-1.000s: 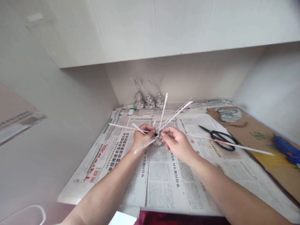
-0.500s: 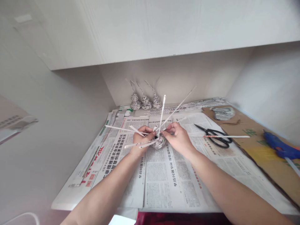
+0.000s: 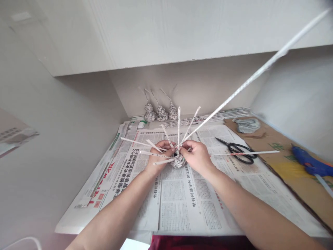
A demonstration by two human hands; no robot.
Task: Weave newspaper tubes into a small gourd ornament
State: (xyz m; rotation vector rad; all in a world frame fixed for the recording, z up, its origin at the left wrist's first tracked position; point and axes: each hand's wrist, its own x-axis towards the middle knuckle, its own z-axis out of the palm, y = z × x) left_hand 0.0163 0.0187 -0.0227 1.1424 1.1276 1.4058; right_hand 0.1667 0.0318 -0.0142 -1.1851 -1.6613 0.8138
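Note:
A small round woven paper basket (image 3: 179, 161) made of rolled newspaper sits between my hands above the newspaper-covered table. Several rolled paper strips fan out from its top, to the left, upward and to the right. My left hand (image 3: 158, 156) is closed on the basket's left side, thumb at the rim. Thumb and fingers of my right hand (image 3: 197, 155) pinch a long paper strip (image 3: 241, 86) near the rim; it slants far up to the right. Part of the basket is hidden behind my fingers.
Three finished gourd-shaped paper pieces (image 3: 162, 114) stand along the back wall, with a bundle of rolled paper sticks (image 3: 208, 117) beside them. To the right lie black scissors (image 3: 241, 152), a grey cloth (image 3: 246, 125) and a blue glue gun (image 3: 312, 161) on cardboard (image 3: 283, 173). An overhanging cabinet (image 3: 182, 34) is above.
The long strip has swung toward me and now reaches the upper right corner. More upright strips show at the rim. Both hands stay at the basket, with slight finger shifts.

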